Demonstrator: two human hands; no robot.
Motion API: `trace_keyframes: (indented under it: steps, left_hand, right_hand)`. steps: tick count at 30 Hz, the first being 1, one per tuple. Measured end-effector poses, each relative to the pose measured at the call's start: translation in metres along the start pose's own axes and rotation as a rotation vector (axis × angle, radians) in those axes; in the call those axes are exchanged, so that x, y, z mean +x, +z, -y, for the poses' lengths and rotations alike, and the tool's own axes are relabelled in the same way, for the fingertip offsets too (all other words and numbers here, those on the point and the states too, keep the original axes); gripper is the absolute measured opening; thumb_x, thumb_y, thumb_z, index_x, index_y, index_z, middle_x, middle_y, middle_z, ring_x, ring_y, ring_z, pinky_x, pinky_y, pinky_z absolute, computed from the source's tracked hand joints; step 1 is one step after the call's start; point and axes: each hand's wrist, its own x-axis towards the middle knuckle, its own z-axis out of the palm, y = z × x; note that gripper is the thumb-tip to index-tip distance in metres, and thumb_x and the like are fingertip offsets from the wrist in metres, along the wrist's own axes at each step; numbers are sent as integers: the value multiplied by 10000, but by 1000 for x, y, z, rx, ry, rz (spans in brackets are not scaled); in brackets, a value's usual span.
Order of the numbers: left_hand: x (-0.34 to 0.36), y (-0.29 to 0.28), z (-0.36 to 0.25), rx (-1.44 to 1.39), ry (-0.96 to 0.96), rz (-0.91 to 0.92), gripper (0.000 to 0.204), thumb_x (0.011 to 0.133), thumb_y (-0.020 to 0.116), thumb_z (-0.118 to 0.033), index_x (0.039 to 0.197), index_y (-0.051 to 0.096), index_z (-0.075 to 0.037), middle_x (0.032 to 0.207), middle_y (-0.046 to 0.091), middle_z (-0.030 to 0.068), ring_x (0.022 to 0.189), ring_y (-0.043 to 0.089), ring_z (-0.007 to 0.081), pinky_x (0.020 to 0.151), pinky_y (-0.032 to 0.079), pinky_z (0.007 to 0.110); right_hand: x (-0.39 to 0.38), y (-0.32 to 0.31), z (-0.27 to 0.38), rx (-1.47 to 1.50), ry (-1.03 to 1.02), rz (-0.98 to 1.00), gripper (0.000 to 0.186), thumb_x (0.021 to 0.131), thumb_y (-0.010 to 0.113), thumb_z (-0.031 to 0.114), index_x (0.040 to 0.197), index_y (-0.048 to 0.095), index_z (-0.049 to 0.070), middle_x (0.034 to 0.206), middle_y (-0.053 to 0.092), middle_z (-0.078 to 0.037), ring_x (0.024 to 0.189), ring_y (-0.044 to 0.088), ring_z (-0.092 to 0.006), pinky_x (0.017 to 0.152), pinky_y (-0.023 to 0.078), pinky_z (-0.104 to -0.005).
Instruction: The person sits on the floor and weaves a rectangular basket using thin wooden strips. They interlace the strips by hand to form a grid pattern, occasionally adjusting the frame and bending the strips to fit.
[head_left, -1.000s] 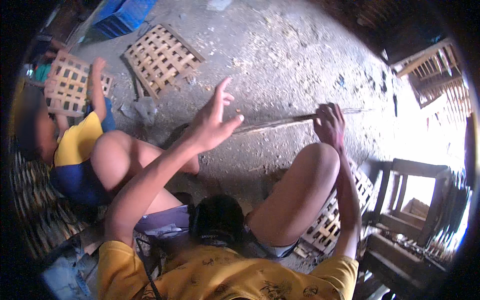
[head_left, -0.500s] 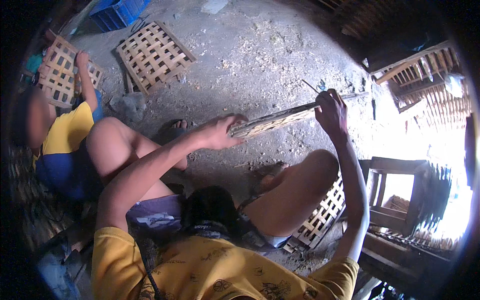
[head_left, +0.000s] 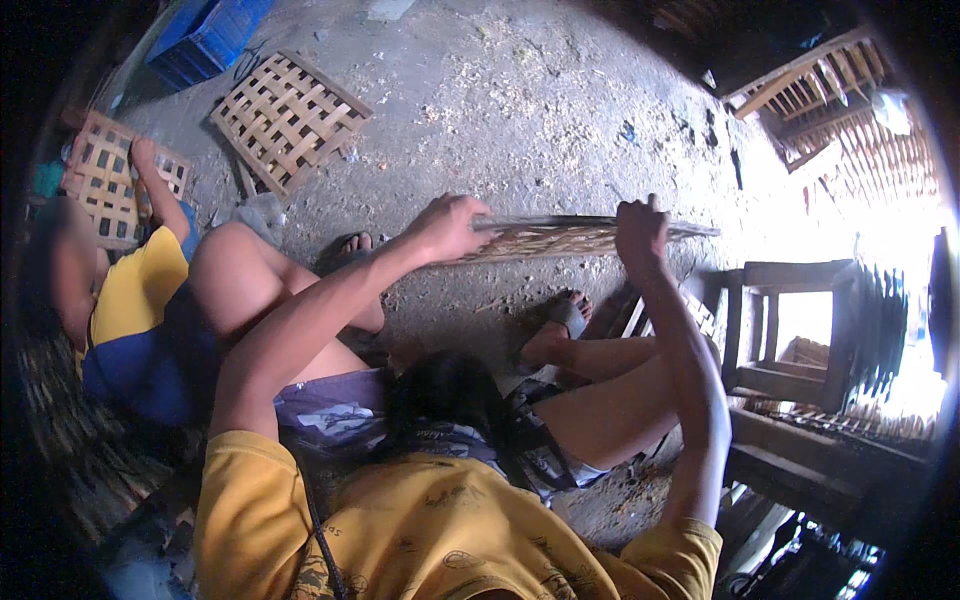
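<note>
A woven panel of pale bamboo strips with a darker edge (head_left: 555, 241) is held up in front of me, seen almost edge-on. My left hand (head_left: 450, 228) is closed around its left end. Farther right, my right hand (head_left: 642, 235) grips the upper edge, and a stretch of the panel sticks out beyond it. The fingertips of both hands are partly hidden. Whether the right hand also holds something thin cannot be made out.
Another woven panel (head_left: 290, 122) lies on the floor ahead, near a blue crate (head_left: 205, 40). At left, a person in yellow and blue (head_left: 140, 285) holds a similar panel (head_left: 105, 175). A wooden frame (head_left: 790, 370) stands at right, and another woven panel (head_left: 697, 310) lies beside my right leg.
The held panel has swung from a slant to nearly level. My right hand has come lower and nearer, while my left hand has moved slightly up and right. My right leg has shifted, revealing the foot.
</note>
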Motion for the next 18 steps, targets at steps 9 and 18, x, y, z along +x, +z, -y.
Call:
trace_keyframes:
  steps: [9, 18]
  left_hand:
    - [-14, 2, 24, 354, -25, 34, 333, 889, 759, -238, 1173, 721, -69, 1100, 675, 226, 1095, 649, 414, 966, 522, 492]
    - [-21, 9, 35, 309, 83, -22, 280, 877, 734, -111, 1152, 727, -58, 1035, 690, 258, 1023, 669, 451, 929, 535, 512]
  right_hand:
    - [-7, 69, 47, 211, -91, -149, 179, 894, 634, 171, 1037, 741, 156, 1062, 707, -72, 1200, 592, -326, 993, 417, -574]
    - [-27, 11, 23, 496, -185, -52, 119, 839, 657, 134, 894, 751, 89, 957, 720, -117, 1034, 677, -303, 963, 507, -487]
